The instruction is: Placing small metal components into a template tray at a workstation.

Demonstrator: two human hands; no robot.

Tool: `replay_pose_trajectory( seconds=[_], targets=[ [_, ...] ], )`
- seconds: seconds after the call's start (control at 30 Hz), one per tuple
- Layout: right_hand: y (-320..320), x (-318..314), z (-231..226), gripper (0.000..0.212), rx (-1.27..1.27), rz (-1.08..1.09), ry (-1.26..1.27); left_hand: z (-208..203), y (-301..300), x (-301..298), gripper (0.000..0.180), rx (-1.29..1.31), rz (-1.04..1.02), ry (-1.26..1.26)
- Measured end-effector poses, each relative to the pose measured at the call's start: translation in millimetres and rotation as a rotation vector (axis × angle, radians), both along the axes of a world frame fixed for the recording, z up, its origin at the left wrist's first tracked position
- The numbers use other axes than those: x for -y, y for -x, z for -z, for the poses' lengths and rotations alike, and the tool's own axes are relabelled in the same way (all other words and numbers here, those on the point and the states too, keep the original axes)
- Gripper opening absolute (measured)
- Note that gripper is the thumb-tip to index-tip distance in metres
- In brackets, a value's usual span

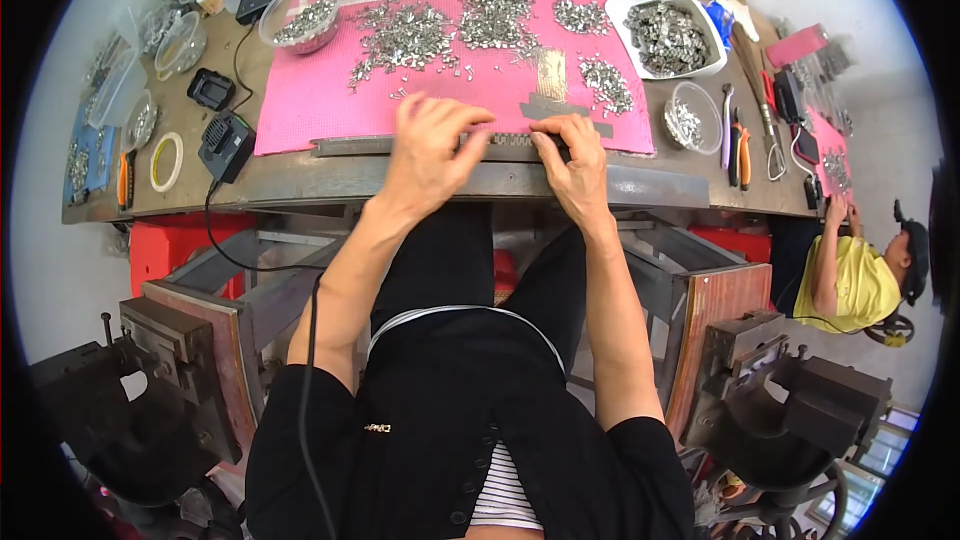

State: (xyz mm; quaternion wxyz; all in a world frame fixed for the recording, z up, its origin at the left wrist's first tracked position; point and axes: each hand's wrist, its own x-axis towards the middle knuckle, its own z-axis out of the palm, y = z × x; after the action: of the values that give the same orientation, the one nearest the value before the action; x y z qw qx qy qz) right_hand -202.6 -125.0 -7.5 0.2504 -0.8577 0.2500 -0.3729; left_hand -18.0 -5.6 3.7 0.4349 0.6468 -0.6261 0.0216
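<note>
A long grey metal bar (350,147) lies along the front edge of the pink mat (300,125), with a row of small shiny metal pieces (512,140) along its middle. Over its left part hovers my left hand (430,148), thumb and forefinger apart and nothing visible between them. My right hand (577,155) rests at the right end of the row, fingers curled and thumb close to the forefinger; what they pinch, if anything, is too small to tell. Behind it lie flat grey plates (545,110) and a gold-coloured block (551,72).
Heaps of small metal parts (405,35) cover the mat's far side. Clear tubs (300,15) and a white tray (668,35) of parts stand around it. Pliers (741,152) lie right, a black charger (227,146) left. A person in yellow (850,285) works at far right.
</note>
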Motion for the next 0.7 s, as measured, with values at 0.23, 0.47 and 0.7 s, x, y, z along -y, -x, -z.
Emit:
replay_pose_trajectory(
  seconds=[0.23, 0.47, 0.7],
  targets=[
    [0, -1, 0, 0.015, -0.019, 0.045, -0.018, -4, -70, -94, 0.032, 0.094, -0.368, -0.118],
    [-10, -7, -1, 0.024, -0.012, 0.083, 0.021, 14, -81, -111, 0.04, 0.137, -0.482, -0.174],
    [-27, -19, 10, 0.043, -0.121, 0.209, 0.249, 14, -90, -117, 0.036, 0.207, -0.466, -0.124]
  ],
)
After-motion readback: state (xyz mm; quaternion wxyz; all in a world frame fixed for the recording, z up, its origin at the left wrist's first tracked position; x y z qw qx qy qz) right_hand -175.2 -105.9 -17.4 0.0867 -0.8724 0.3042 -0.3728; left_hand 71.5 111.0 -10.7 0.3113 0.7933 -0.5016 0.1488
